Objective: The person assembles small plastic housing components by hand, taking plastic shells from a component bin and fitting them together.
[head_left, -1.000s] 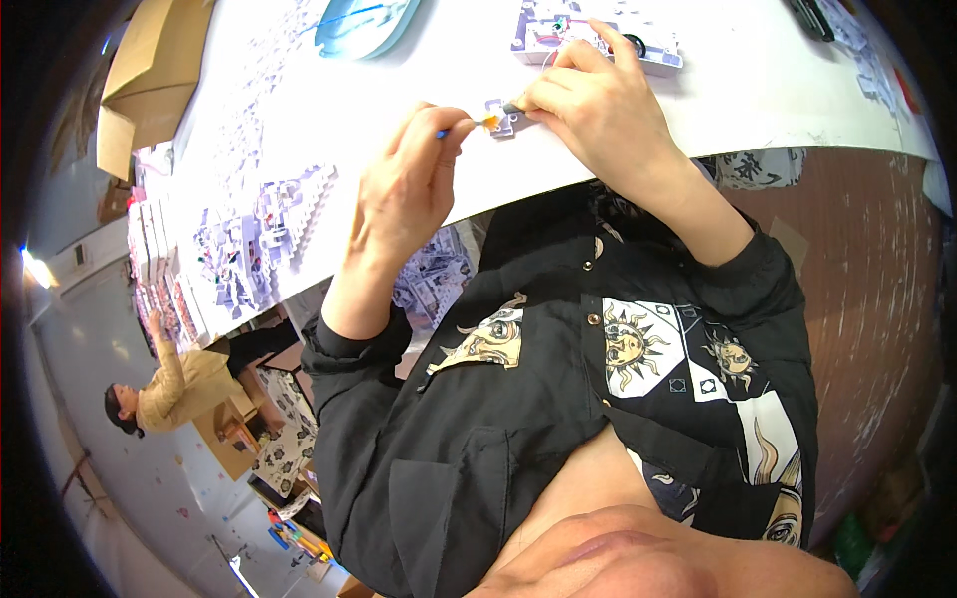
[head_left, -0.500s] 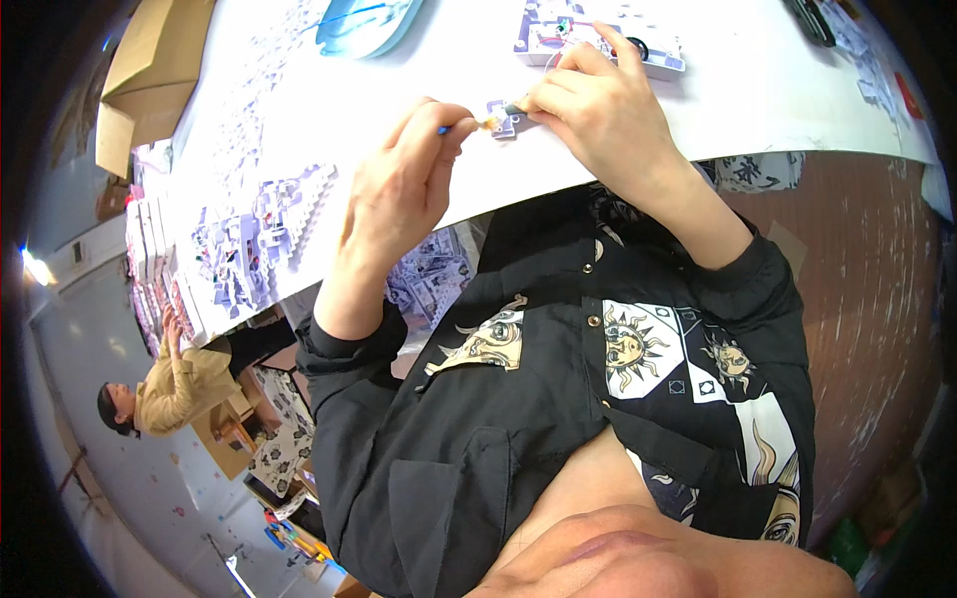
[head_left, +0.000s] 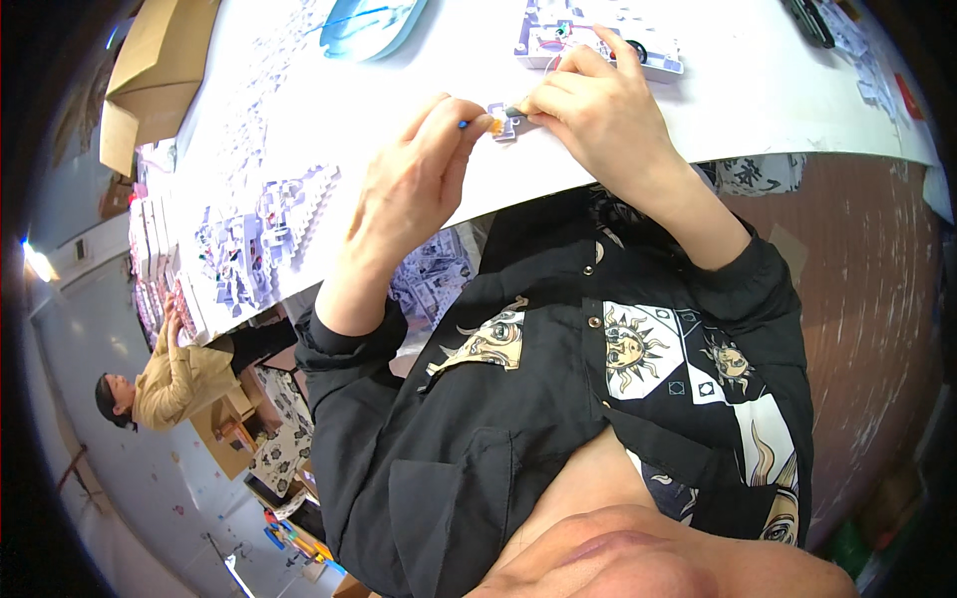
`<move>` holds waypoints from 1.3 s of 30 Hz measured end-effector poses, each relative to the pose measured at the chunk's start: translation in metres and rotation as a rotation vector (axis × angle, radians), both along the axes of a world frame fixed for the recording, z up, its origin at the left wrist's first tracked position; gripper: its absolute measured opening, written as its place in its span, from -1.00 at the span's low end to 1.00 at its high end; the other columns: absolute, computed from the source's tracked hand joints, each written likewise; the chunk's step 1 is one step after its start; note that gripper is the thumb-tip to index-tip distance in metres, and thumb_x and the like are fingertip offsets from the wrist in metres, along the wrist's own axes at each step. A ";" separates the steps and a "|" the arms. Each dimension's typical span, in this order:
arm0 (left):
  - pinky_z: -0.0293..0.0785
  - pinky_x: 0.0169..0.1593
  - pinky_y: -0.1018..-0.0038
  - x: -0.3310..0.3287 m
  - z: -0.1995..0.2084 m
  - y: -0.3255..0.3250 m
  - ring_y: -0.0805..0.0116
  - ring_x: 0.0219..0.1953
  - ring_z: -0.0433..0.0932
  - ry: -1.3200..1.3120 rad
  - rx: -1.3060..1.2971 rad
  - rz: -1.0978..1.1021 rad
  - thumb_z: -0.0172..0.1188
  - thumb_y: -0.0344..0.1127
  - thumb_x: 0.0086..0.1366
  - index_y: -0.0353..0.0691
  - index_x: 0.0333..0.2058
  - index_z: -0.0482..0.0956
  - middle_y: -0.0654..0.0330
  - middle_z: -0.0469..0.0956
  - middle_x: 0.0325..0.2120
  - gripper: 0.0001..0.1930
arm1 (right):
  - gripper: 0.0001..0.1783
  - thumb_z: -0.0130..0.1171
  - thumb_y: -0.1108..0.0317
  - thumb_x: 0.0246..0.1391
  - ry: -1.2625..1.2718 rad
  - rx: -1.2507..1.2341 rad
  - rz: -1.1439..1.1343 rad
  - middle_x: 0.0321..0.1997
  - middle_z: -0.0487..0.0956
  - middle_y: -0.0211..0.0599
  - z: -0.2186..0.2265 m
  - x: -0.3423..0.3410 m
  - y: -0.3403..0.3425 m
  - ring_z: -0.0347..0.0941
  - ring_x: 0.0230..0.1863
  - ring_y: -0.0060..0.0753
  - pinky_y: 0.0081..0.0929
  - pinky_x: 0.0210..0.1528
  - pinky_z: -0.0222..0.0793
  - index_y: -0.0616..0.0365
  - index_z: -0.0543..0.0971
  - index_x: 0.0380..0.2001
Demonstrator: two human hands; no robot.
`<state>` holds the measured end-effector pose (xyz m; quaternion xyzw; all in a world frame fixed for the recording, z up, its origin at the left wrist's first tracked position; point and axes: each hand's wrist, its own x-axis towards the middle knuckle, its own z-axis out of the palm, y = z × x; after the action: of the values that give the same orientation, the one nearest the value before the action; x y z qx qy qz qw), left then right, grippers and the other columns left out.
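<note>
A small grey-white plastic part (head_left: 505, 136) lies on the white table, between my two hands. My left hand (head_left: 414, 179) is closed in a pinch on a thin blue stick (head_left: 464, 125), whose orange-yellow tip is at the part's left side. From the right, the pinched fingers of my right hand (head_left: 608, 120) hold the part by its edge. A dark grey bit shows at those fingertips, too small to name. Just beyond my right hand, and partly hidden by it, sits a larger white plastic housing (head_left: 663, 70) with wires and a black round piece.
A light blue tray (head_left: 374, 40) stands at the far side of the table (head_left: 738, 110). Piles of grey plastic parts (head_left: 259, 239) spread along the left. A cardboard box (head_left: 150, 90) is at upper left. Another person (head_left: 184, 384) stands at the table's left end. A black object (head_left: 809, 22) lies far right.
My left hand has moved slightly right, bringing the orange tip over the plastic part. My right hand stays nearly still. The person at left has shifted a little.
</note>
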<state>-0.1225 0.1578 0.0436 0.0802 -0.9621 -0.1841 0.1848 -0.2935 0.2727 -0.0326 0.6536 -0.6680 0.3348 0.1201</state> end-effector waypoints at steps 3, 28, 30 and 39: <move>0.45 -0.43 0.37 0.002 -0.005 -0.003 0.18 -0.52 0.53 0.089 0.003 -0.008 0.16 -0.46 0.36 -0.28 -0.23 0.50 0.12 0.49 -0.44 -0.94 | -0.86 0.38 0.30 -0.06 0.001 0.003 -0.001 -0.37 0.62 -0.54 0.001 0.001 0.000 0.48 -0.08 -0.43 0.01 0.36 0.12 -0.03 0.67 -0.37; 0.47 -0.40 0.34 0.000 -0.006 -0.002 0.10 -0.45 0.56 0.031 0.044 -0.006 0.19 -0.48 0.33 -0.28 -0.21 0.51 0.10 0.51 -0.41 -0.91 | -0.86 0.38 0.31 -0.07 -0.004 0.029 -0.005 -0.36 0.63 -0.54 0.002 0.001 0.000 0.48 -0.08 -0.43 0.02 0.38 0.09 -0.02 0.67 -0.37; 0.45 -0.42 0.31 0.000 0.001 0.002 0.09 -0.47 0.54 -0.019 0.027 0.015 0.18 -0.45 0.34 -0.28 -0.23 0.50 0.10 0.50 -0.41 -0.92 | -0.86 0.38 0.31 -0.07 -0.011 0.020 0.003 -0.36 0.63 -0.54 0.002 0.001 -0.001 0.48 -0.08 -0.43 0.02 0.38 0.08 -0.02 0.67 -0.37; 0.45 -0.43 0.33 0.004 -0.002 -0.003 0.11 -0.48 0.55 0.003 0.050 0.011 0.17 -0.43 0.36 -0.26 -0.21 0.50 0.11 0.50 -0.41 -0.92 | -0.86 0.38 0.30 -0.07 -0.006 0.013 -0.005 -0.37 0.62 -0.55 0.000 0.002 -0.002 0.48 -0.08 -0.43 0.03 0.38 0.08 -0.03 0.67 -0.37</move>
<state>-0.1188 0.1551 0.0420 0.0899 -0.9564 -0.2072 0.1850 -0.2919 0.2707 -0.0327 0.6518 -0.6721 0.3319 0.1147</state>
